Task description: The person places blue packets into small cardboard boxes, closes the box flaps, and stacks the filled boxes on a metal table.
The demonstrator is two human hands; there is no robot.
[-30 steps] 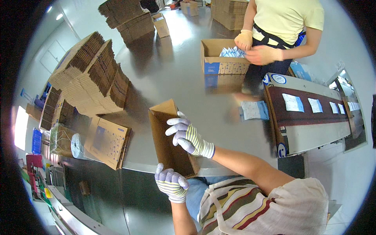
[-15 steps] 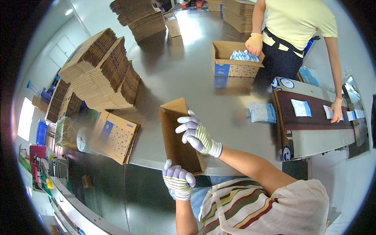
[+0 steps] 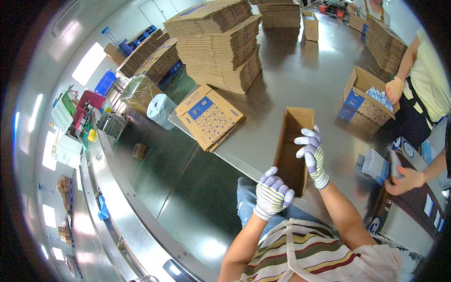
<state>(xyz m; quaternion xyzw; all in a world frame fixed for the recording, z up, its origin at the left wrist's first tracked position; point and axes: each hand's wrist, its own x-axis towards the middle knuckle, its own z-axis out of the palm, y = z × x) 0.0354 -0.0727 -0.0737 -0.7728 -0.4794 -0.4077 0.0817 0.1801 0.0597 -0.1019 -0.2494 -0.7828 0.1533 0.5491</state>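
In front of me at the table edge stands an open, narrow cardboard box (image 3: pixel 286 150), its dark inside bare where it shows. My left hand (image 3: pixel 274 195), in a striped knit glove, is at the near left corner of this box, fingers curled against its wall. My right hand (image 3: pixel 314 155), gloved alike, lies over the right wall. Its fingers are bent a little and apart, with the tips above the opening. Loose blue-and-white packets (image 3: pixel 375 166) lie on the table to the right.
Flattened cartons (image 3: pixel 210 116) lie at the left table edge, before a tall carton stack (image 3: pixel 221 51). A co-worker's hand (image 3: pixel 395 90) is at a box of packets (image 3: pixel 371 110); the other hand (image 3: pixel 406 181) is blurred near a conveyor (image 3: pixel 418 207). A plastic-wrapped roll (image 3: pixel 161 111) stands beyond.
The view has swung left, so the table and box appear further right. Both my hands stay at the box. The co-worker's hand has moved from the conveyor toward the loose packets.
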